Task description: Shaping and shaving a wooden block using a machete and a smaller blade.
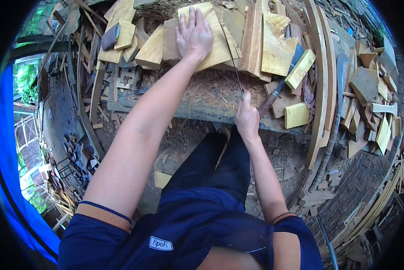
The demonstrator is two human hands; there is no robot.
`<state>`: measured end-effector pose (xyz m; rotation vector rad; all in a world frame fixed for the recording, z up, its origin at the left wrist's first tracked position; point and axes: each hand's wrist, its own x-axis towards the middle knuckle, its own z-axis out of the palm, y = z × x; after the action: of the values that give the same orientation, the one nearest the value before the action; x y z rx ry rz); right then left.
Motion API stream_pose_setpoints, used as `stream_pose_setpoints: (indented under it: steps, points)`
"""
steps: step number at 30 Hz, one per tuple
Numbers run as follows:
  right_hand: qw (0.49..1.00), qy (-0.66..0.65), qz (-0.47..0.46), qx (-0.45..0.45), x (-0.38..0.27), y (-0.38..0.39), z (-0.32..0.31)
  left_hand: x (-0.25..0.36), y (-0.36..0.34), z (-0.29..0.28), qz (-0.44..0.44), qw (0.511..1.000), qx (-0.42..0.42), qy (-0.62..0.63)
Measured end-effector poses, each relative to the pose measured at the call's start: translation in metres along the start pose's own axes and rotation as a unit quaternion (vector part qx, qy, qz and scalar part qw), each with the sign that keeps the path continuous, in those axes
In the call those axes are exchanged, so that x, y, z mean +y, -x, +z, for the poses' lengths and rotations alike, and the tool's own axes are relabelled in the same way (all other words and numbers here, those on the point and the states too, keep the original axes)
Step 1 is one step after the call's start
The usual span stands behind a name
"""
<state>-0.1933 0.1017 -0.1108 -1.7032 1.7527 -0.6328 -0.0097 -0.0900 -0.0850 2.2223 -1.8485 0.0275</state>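
Note:
My left hand lies flat on a pale yellow wooden board, its fingers stretched out and holding nothing. The board rests across other wood on the workbench. Closed around the near end of a thin handsaw is my right hand; the palm and fingers hide the handle. The saw's narrow blade runs away from me to the board's right side, where a slim strip lies along the blade. Whether the strip is fully cut apart, I cannot tell.
Right of my right hand lies a tool with a brown wooden handle and bluish blade, beside yellow blocks. Long curved timbers stand further right, before a heap of offcuts. Sawdust and shavings litter the bench. A blue sheet hangs far left.

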Motion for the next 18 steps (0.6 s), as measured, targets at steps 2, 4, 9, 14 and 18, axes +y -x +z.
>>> stream_pose_setpoints:
  steps: [2, 4, 9, 14, 18]
  points:
    - [0.999, 0.018, -0.042, 0.024, -0.020, -0.045, -0.001, 0.006, -0.003, 0.000, 0.010, 1.000, 0.008, -0.001]
    - [0.997, 0.019, -0.050, 0.047, -0.023, -0.070, 0.011, 0.010, -0.001, 0.002, 0.004, 1.000, -0.006, 0.006]
    - [1.000, 0.007, -0.011, 0.021, -0.002, -0.017, 0.012, 0.003, 0.003, 0.000, 0.000, 1.000, -0.008, 0.020]
    - [1.000, 0.004, -0.006, 0.002, -0.008, -0.016, 0.002, 0.004, 0.002, -0.003, 0.003, 0.999, 0.002, 0.032]
    - [0.997, 0.013, -0.043, 0.064, -0.025, -0.075, 0.011, 0.012, 0.002, 0.005, 0.001, 0.999, -0.009, 0.041]
